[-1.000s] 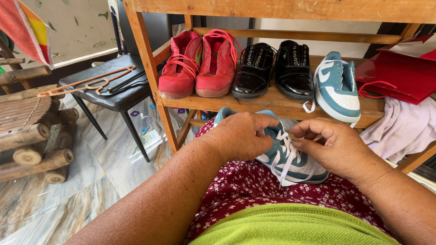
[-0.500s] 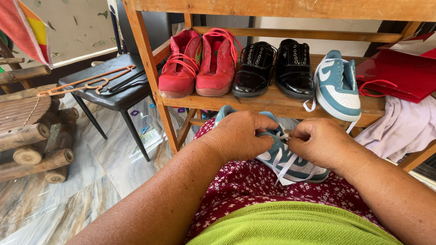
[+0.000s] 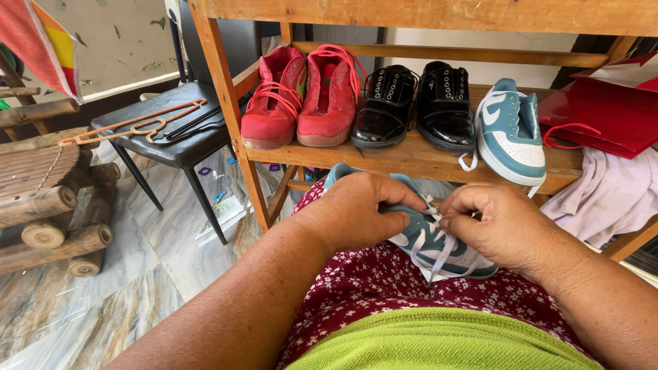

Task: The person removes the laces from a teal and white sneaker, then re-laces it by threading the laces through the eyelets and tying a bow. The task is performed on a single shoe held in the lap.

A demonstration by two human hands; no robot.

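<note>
Teal sneaker (image 3: 418,236) between both hands, below shelf edge (image 3: 411,159).

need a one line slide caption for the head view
Both hands, left and right, work the white laces of a blue sneaker on the lap, before a wooden shoe rack.

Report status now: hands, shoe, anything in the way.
Left hand gripping blue-and-white sneaker on lap. Right hand pinching its white laces. Nothing in the way.

Bright, even daylight; sharp focus, slight wide-angle edge distortion.
</note>
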